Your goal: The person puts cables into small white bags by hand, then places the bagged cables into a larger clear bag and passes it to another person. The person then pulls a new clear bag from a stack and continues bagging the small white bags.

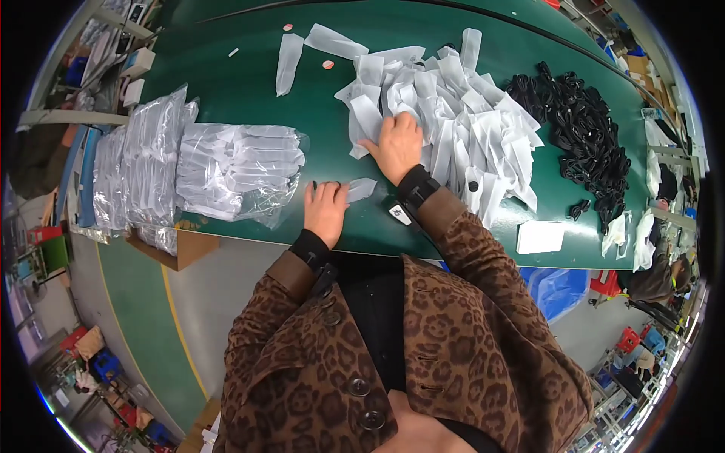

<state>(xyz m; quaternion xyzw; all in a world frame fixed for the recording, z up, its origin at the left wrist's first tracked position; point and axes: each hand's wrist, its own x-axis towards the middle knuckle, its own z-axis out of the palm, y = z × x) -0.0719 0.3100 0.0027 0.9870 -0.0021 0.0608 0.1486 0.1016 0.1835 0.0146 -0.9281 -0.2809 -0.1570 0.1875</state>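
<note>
Low on the green table, my left hand (pixel 325 214) is closed around one end of a translucent white pouch (pixel 362 189), whose other end sticks out to the right. A small black tip shows by its fingertips; I cannot make out what it belongs to. My right hand (pixel 400 149) lies at the left edge of a big heap of white pouches (pixel 483 128), thumb spread away from the fingers, which rest on the pouches. Its fingertips are partly lost among them. Black ends peek out of some pouches in the heap.
Clear bags of stacked white pouches (pixel 242 170) lie at the left. Coiled black cables (pixel 585 124) are piled at the right, near a white card stack (pixel 541 237). A small white tag-like thing (pixel 399 214) lies between my arms. A cardboard box (pixel 181 249) stands below the table's left edge.
</note>
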